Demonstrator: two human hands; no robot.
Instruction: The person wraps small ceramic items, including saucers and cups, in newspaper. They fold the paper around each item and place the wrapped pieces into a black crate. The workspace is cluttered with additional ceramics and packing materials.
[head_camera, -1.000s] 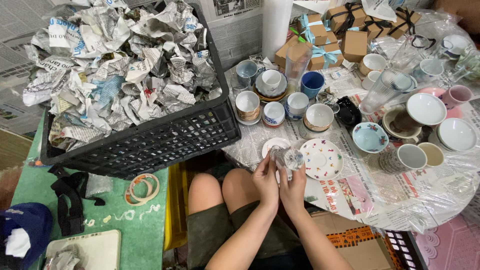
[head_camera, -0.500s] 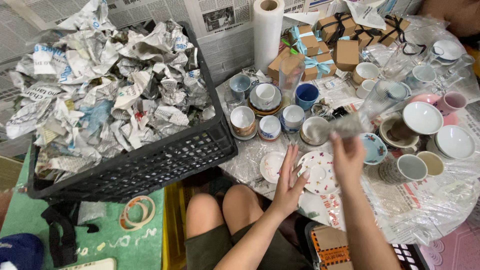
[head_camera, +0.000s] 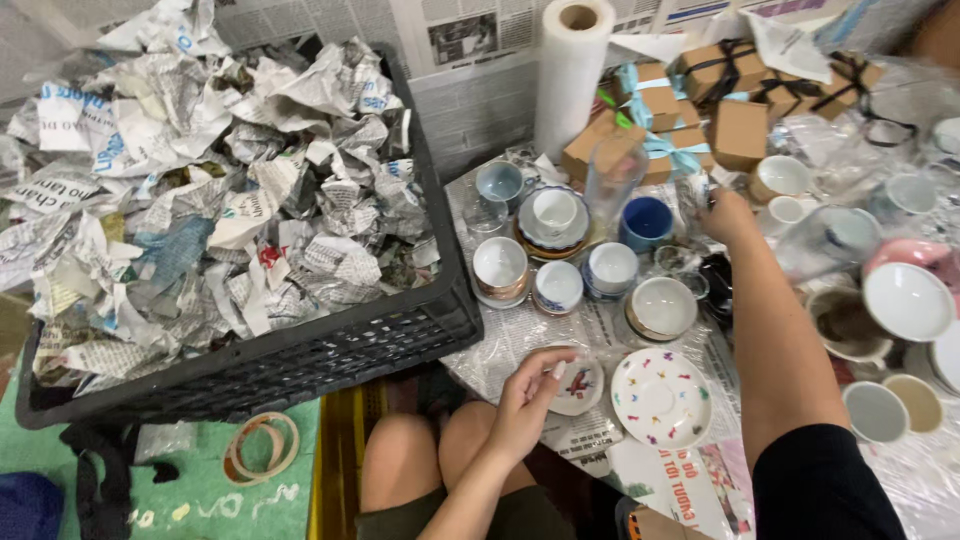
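My left hand (head_camera: 525, 400) rests at the near edge of the table, its fingers curled over the left rim of a small white saucer (head_camera: 585, 388) with a red motif. My right hand (head_camera: 725, 215) reaches to the back of the table, closed around a small clear glass (head_camera: 692, 190) beside a blue cup (head_camera: 645, 222) and cardboard gift boxes (head_camera: 740, 130). A larger white saucer (head_camera: 660, 398) with coloured specks lies just right of the small one, under my right forearm.
A black plastic crate (head_camera: 300, 365) heaped with crumpled newspaper fills the left. Several cups, bowls and saucers crowd the plastic-covered table (head_camera: 505, 350). A paper towel roll (head_camera: 570, 70) stands at the back. A tape roll (head_camera: 262, 447) lies on the green mat.
Both hands held the clear glass over the saucers a second ago. My right hand has carried it away to the back of the table, and my left hand has dropped onto the small saucer.
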